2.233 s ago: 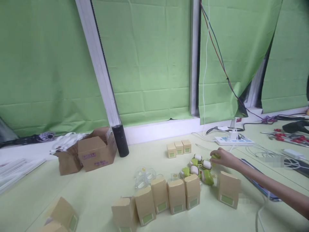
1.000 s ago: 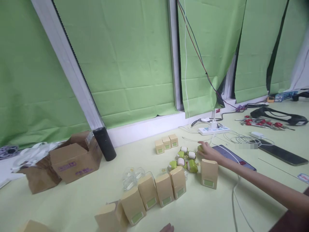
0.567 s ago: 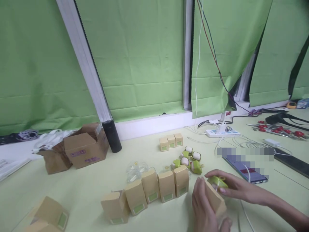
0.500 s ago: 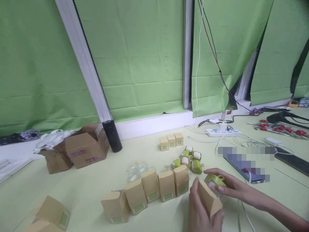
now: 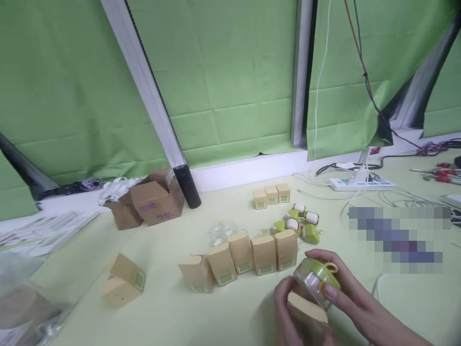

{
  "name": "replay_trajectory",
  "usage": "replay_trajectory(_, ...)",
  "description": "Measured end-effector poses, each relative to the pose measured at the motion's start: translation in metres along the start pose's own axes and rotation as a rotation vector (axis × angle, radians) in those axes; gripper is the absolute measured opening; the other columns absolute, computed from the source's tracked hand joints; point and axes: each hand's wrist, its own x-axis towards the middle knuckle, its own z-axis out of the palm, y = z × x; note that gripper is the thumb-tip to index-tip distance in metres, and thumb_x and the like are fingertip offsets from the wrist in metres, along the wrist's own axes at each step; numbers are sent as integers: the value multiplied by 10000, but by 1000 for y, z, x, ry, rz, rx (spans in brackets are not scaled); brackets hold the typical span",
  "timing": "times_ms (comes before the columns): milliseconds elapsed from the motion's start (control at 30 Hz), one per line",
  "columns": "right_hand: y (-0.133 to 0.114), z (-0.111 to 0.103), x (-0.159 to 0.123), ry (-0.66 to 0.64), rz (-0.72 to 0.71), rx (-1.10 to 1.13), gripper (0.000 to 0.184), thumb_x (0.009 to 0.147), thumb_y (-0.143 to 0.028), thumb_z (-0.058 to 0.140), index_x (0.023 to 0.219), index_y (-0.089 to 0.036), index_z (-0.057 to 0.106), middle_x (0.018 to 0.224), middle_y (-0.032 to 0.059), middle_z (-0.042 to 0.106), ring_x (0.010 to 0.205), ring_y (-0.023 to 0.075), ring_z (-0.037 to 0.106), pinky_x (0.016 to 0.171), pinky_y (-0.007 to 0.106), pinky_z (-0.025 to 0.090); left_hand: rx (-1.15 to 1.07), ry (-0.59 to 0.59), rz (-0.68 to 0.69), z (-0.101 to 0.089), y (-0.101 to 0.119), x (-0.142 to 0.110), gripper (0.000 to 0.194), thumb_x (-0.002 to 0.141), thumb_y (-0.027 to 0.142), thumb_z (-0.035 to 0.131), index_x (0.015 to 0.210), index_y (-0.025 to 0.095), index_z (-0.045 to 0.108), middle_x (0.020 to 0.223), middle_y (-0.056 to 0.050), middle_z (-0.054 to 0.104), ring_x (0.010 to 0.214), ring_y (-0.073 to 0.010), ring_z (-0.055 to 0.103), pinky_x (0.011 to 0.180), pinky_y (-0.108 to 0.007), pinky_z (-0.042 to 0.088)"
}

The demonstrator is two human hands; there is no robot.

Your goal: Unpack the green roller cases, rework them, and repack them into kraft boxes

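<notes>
At the lower right, my left hand (image 5: 283,305) is closed around a small kraft cardboard box (image 5: 307,309), which leans over with its upper end toward the other hand. Just above that box, my right hand (image 5: 347,293) grips a small clear plastic case with a green top and a loop (image 5: 312,278), tilted and close against the box; whether they touch I cannot tell. To the left stands a row of several taller cardboard boxes (image 5: 241,252) with green labels. Behind them lie several green-and-white small cases (image 5: 292,224) in a cluster.
Three little boxes (image 5: 272,195) stand farther back. Clear plastic pieces (image 5: 219,233) lie behind the row. An open box (image 5: 124,283) sits at left; a larger brown carton (image 5: 156,199) and a black cylinder (image 5: 187,186) are near the wall. Cables surround a power strip (image 5: 362,182) at right.
My view has swung left and downward. The clear case in my right hand has come closer to the top of the box in my left hand.
</notes>
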Motion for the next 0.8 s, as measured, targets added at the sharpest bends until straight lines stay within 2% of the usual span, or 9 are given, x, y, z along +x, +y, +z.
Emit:
replay_trajectory(100,2,-7,-2,33,-15,-47,405,885,-479,500,1238,-302,408,1138,61,597,1033,250,605,778,309,549,57,-105,105,-11,-4,7,796,421,73,745,1149,243,470,1002,-34,586,897,-243,582,773,-346,504)
replay_trajectory(200,5,-16,-5,-62,-61,-194,408,878,-432,538,1246,-315,406,1182,60,583,1099,250,581,827,305,544,107,-159,198,-15,-6,8,801,266,302,905,991,263,567,911,-6,556,846,-239,547,757,-361,489)
replay_trajectory(267,6,-21,-7,-148,-106,-308,440,859,-385,578,1264,-321,420,1178,62,598,1100,254,587,848,314,544,86,-158,139,-13,-10,3,690,387,418,879,970,258,546,915,-10,541,819,-216,555,711,-327,495)
replay_trajectory(333,4,-24,-9,-170,-181,-385,500,820,-336,630,1284,-322,445,1191,72,611,1091,272,597,857,334,549,27,-111,93,-9,-19,-2,495,602,401,774,968,253,474,934,-22,535,785,-188,568,662,-292,497)
replay_trajectory(400,-1,-24,-9,-172,-266,-431,531,774,-299,679,1274,-331,501,1230,77,607,1109,300,589,884,369,542,-71,-41,170,-6,-30,-4,335,740,329,633,965,265,393,938,-26,534,765,-171,580,632,-275,498)
replay_trajectory(500,-12,-20,-8,-299,-309,-493,492,762,-278,700,1228,-380,580,1229,50,627,1128,319,576,937,436,509,-149,-25,268,-5,-39,-4,313,768,199,535,995,266,329,980,-44,516,822,-170,593,651,-278,503)
replay_trajectory(567,-18,-18,-8,-400,-285,-519,475,790,-278,680,1238,-404,580,1245,38,618,1144,311,567,954,437,496,-119,-71,206,-6,-36,-5,346,761,116,498,1020,255,315,1019,-63,500,893,-175,589,719,-296,502)
replay_trajectory(667,-19,-17,-8,-403,-248,-545,506,813,-290,662,1290,-400,536,1280,50,582,1147,291,568,932,367,514,-85,-71,115,-10,-19,-10,466,758,56,473,1135,234,264,1107,-105,468,997,-189,570,803,-319,491)
replay_trajectory(800,-5,-23,-11,-382,-199,-558,470,852,-307,609,1308,-383,520,1294,55,566,1191,286,532,973,368,479,-75,-106,208,-17,-6,-11,441,759,7,441,1125,237,358,1137,-107,461,1035,-201,554,844,-337,483)
